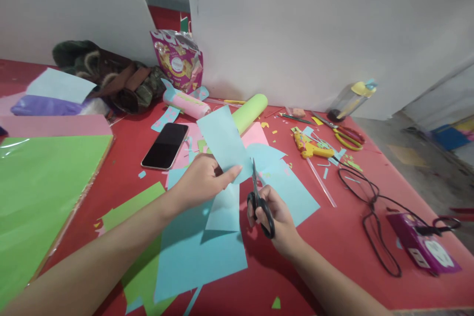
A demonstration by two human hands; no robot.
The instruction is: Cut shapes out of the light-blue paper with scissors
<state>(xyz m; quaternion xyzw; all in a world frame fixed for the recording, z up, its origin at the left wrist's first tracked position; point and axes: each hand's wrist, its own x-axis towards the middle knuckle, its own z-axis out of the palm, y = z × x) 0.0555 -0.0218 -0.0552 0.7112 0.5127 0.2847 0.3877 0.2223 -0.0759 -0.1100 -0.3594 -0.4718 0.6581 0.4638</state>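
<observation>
My left hand (207, 180) pinches a light blue paper piece (224, 138) between thumb and fingers, holding it raised above the table. In my right hand (276, 215) is a pair of black-handled scissors (255, 182), with fingers through the loops and the blades pointing away from me. The blade tips are at the right edge of the paper; whether they touch it I cannot tell. Beneath my hands lie blue paper sheets (200, 266) and a green paper sheet (140, 252). A rolled green paper tube (252, 112) lies just behind the held piece.
A phone (165, 145) and a pink paper roll (188, 103) lie to the left. On the right are a yellow glue gun (311, 148), a glue stick (321, 182), yellow-and-red-handled scissors (348, 138), a bottle (351, 101) and a purple power strip (424, 247) with a black cord. A snack bag (179, 61) stands behind.
</observation>
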